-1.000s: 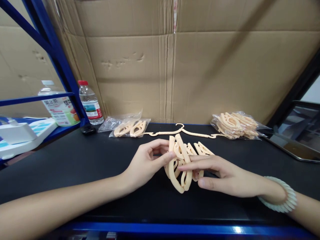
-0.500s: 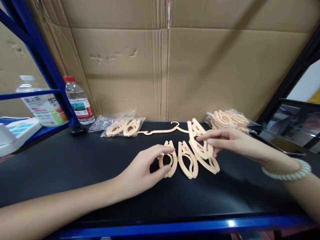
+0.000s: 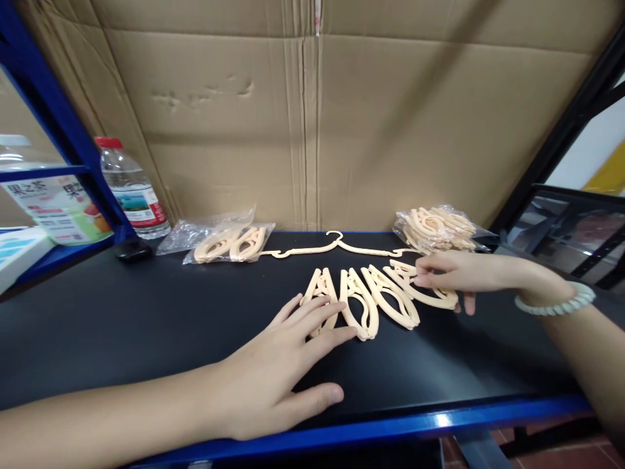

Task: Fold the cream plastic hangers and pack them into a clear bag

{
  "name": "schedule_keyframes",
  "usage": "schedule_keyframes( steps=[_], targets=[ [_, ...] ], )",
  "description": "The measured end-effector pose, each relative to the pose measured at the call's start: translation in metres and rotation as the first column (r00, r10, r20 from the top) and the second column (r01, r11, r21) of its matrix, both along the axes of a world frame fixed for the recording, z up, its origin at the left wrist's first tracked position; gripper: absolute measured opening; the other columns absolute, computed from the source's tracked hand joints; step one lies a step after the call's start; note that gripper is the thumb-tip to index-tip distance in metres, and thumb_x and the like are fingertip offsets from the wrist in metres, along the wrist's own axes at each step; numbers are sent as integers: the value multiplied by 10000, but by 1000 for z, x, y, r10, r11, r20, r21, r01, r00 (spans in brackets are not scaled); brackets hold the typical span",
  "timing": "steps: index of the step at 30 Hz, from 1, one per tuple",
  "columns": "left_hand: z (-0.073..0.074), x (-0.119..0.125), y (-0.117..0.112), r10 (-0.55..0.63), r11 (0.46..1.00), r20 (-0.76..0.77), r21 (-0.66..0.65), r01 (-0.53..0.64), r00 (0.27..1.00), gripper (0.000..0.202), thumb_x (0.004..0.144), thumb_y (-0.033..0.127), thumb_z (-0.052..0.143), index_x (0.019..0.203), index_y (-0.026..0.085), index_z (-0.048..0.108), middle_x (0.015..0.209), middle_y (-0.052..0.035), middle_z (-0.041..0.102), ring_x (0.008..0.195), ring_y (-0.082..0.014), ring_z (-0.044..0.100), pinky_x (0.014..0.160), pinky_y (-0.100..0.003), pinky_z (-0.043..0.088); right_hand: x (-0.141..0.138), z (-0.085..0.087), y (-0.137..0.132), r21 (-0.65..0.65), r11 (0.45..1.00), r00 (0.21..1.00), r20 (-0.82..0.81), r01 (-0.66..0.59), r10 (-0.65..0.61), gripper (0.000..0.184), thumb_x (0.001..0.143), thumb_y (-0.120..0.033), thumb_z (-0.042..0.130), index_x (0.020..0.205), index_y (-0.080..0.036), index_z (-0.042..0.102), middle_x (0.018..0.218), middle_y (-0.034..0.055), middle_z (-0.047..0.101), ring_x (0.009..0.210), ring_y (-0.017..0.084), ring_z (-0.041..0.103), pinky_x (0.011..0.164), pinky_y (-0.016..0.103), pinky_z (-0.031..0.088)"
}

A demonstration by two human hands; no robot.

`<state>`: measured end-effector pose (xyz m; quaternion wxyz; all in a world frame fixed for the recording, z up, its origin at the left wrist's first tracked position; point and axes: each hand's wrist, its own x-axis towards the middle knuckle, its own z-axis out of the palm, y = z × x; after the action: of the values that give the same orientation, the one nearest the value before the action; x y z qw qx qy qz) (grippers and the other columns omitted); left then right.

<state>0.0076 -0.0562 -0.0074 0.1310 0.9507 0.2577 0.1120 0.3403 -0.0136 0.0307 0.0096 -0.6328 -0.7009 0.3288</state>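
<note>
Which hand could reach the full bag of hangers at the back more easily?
Probably the right hand: it rests on the rightmost hanger, in front of the full bag. The left hand lies flat at the row's other end, farther away.

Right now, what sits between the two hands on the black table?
Head view: four folded peach hangers in a row. The left hand touches the leftmost, the right hand the rightmost.

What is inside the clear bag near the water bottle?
The clear bag holds two folded peach hangers, side by side. Whether more lie beneath them cannot be seen.
</note>
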Motion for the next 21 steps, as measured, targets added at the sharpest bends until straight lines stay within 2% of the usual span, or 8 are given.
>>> schedule_keyframes(
  steps=[4, 7, 9, 11, 13, 15, 17, 21],
  targets=[
    [1, -1, 1, -19, 999, -73, -30, 16, 997, 619, 901, 439, 523, 1462, 333, 283, 1557, -53, 220, 1422, -358, 165, 1116, -637, 125, -10, 2, -13, 13, 1000, 997, 71, 24, -25, 368, 823, -552, 536, 802, -205, 412, 590, 16, 594, 484, 176, 619, 378, 244, 477],
    [3, -1, 1, -28, 999, -105, -45, 23, 994, 632, 910, 460, 499, 1475, 329, 247, 1568, -59, 160, 1427, -364, 122, 1109, -649, 104, -7, 2, -19, 73, 997, 989, 144, 5, -15, 343, 852, -541, 494, 812, -211, 411, 585, 22, 609, 477, 177, 606, 375, 248, 465],
    [4, -1, 1, -31, 998, -106, -59, 25, 994, 637, 911, 473, 494, 1476, 336, 236, 1568, -61, 148, 1424, -369, 123, 1105, -653, 109, -2, 2, -21, 130, 990, 982, 186, -48, 23, 334, 862, -541, 477, 856, -208, 449, 654, 34, 628, 495, 179, 601, 393, 267, 473],
    [3, -1, 0, -26, 998, -76, -60, 21, 997, 657, 894, 483, 521, 1473, 343, 242, 1563, -59, 168, 1419, -375, 140, 1107, -648, 111, 0, 4, -25, 227, 962, 972, 214, -151, 102, 350, 842, -530, 523, 957, -199, 515, 795, 64, 651, 610, 207, 631, 497, 316, 521],
    [-1, -1, -2, -21, 999, -40, -49, 19, 999, 688, 871, 495, 558, 1469, 353, 248, 1560, -51, 181, 1417, -376, 150, 1112, -642, 97, -2, 4, -30, 316, 908, 951, 230, -274, 208, 460, 797, -510, 605, 1130, -196, 557, 995, 99, 642, 815, 259, 646, 673, 367, 546],
    [-5, 0, -3, -15, 999, -20, -33, 14, 1000, 716, 854, 507, 581, 1467, 370, 239, 1564, -39, 163, 1419, -375, 139, 1115, -640, 84, -7, 3, -35, 339, 864, 923, 232, -372, 307, 621, 757, -488, 671, 1300, -227, 522, 1162, 106, 588, 981, 297, 612, 809, 393, 524],
    [-7, -1, -3, -3, 1000, -14, -29, 3, 1000, 727, 850, 508, 589, 1468, 380, 229, 1567, -35, 149, 1419, -380, 129, 1113, -642, 91, -13, 0, -39, 314, 846, 899, 236, -430, 370, 703, 753, -470, 690, 1389, -279, 458, 1218, 98, 551, 1022, 310, 594, 848, 412, 509],
    [-5, -2, -2, -16, 999, -34, -52, 14, 999, 720, 857, 511, 575, 1472, 352, 234, 1564, -53, 158, 1412, -402, 135, 1108, -642, 121, -23, -8, -40, 337, 810, 875, 244, -481, 418, 663, 793, -455, 667, 1402, -341, 432, 1229, 88, 512, 1063, 309, 562, 883, 431, 492]
  ],
)
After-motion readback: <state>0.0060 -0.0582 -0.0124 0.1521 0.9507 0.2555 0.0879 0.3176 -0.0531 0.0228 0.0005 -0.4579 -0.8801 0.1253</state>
